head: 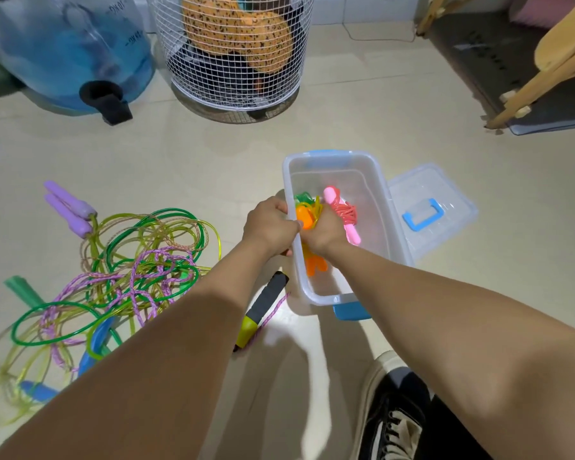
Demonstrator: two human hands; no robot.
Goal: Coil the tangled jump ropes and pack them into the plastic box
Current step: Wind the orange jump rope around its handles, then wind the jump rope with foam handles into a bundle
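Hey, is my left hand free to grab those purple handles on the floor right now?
Probably not yet. The left hand is gripping the orange-handled rope at the plastic box together with the right hand. The purple handles lie uncovered off to the left; nothing blocks them once it lets go.

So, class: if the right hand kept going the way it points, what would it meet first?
Probably the pink jump rope lying in the plastic box, just beyond the right hand; depth is unclear.

Your arms are bare, no sleeves showing; you wear a black sneaker (392, 413) with white laces and sole.
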